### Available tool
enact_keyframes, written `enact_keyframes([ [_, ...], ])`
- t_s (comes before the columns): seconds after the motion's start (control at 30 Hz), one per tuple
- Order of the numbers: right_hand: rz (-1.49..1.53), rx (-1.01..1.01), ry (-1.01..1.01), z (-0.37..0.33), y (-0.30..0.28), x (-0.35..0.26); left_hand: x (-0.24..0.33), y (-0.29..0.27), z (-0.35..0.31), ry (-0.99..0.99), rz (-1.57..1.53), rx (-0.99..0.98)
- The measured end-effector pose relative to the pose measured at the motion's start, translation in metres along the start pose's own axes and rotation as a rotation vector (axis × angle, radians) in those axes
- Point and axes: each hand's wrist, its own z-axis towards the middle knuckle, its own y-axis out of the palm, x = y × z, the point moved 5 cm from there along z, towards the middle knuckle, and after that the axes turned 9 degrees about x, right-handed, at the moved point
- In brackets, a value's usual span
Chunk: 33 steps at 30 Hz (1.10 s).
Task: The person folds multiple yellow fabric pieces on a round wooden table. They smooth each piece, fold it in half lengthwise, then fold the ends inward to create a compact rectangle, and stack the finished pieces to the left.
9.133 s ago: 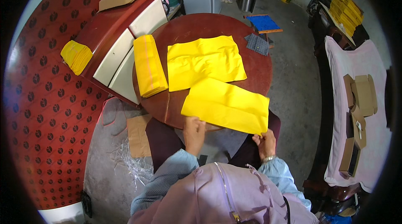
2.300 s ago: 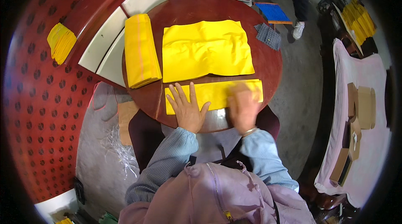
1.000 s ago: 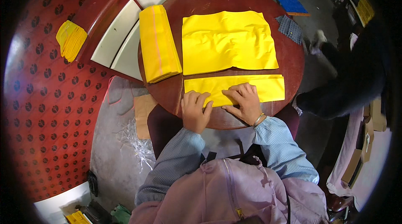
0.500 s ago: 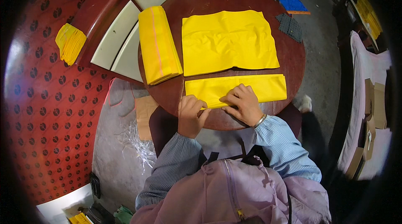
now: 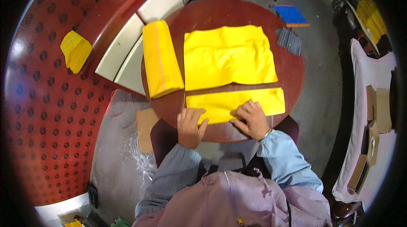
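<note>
A long yellow folded strip of fabric-like sheet (image 5: 220,99) lies crosswise on a round dark red table (image 5: 220,10), near its front edge. The fingers of my left hand (image 5: 190,128) are stretched out over the strip's lower left end, the thumb apart from them. My right hand (image 5: 251,120) rests on the strip right of its middle, fingers bent a little and thumb spread toward the near edge. Both hands press from above. Beyond the strip lies a wider, wrinkled yellow sheet (image 5: 229,57). A thick folded yellow stack with a pink line (image 5: 161,59) stands to its left.
A grey textured mat (image 5: 289,41) lies at the table's right rim. Cream drawer fronts (image 5: 118,49) border the table on the left, below a red patterned surface (image 5: 46,112) with a yellow bundle (image 5: 76,52). Open cardboard boxes (image 5: 373,138) lie on a pale cloth at right.
The view has shifted, so the table sits lower in the picture. My hands have spread slightly apart along the strip, and the left fingers have straightened. The yellow pieces keep their arrangement.
</note>
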Motion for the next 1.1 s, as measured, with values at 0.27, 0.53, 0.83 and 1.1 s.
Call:
enact_keyframes([
  [0.27,0.029,0.013,-0.117,0.016,0.017,-0.028,0.01,0.006,0.003,0.045,-0.024,-0.077],
  [0.53,0.009,-0.087,-0.1,0.004,0.011,-0.022,0.009,0.001,0.0,0.001,-0.042,-0.178],
  [0.83,0.009,-0.063,-0.017,-0.019,-0.033,0.015,-0.003,-0.011,0.002,-0.055,-0.078,-0.234],
  [1.1,-0.011,-0.002,-0.02,-0.016,-0.033,0.015,0.01,-0.003,0.001,-0.028,0.03,-0.124],
])
